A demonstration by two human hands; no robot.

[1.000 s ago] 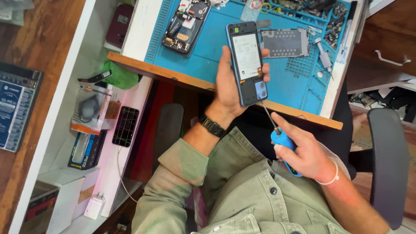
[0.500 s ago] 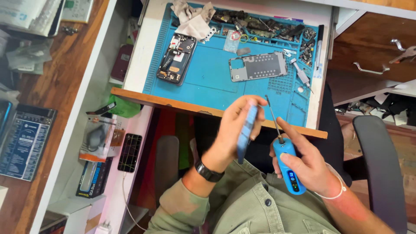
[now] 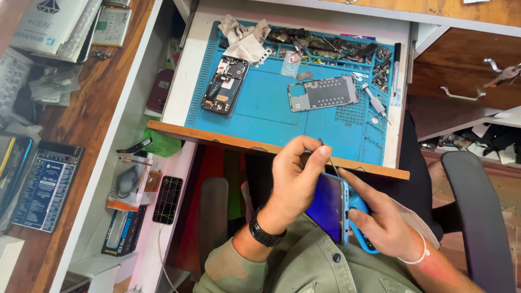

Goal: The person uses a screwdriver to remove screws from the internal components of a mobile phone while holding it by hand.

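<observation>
While right hand [image 3: 385,222] grips blue-edged phone [image 3: 330,209] w/ screwdriver [image 3: 359,217], left hand [image 3: 293,182] fingers pinch its thin tip.

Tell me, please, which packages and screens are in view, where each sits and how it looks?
Phone: between left hand and right hand, dark purplish screen, blue edge.
Small phone: white shelf, lower left, dark screen.
Blister pack: beside it, grey item, orange card.
Flat device: far left, dark blue panel.
</observation>
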